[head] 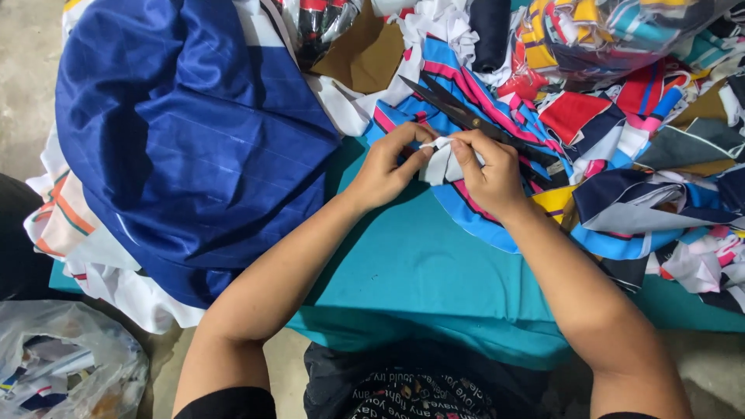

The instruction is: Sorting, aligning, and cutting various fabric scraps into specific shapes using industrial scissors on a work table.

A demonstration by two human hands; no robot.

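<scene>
A small white scrap of cloth [441, 159] is pinched between both my hands over the teal-covered table [411, 264]. My left hand [388, 163] grips its left edge with thumb and fingers. My right hand [487, 171] holds its right side, fingers curled. Black scissors [458, 112] lie open just beyond my fingers, on striped blue, pink and white fabric [473, 89]. The scissors' handles are hidden behind my right hand.
A big shiny dark-blue cloth [186, 132] is heaped at the left over white and orange fabric. Many colourful fabric scraps [652, 147] pile up at the right and back. A clear plastic bag of scraps [66, 372] sits on the floor at lower left.
</scene>
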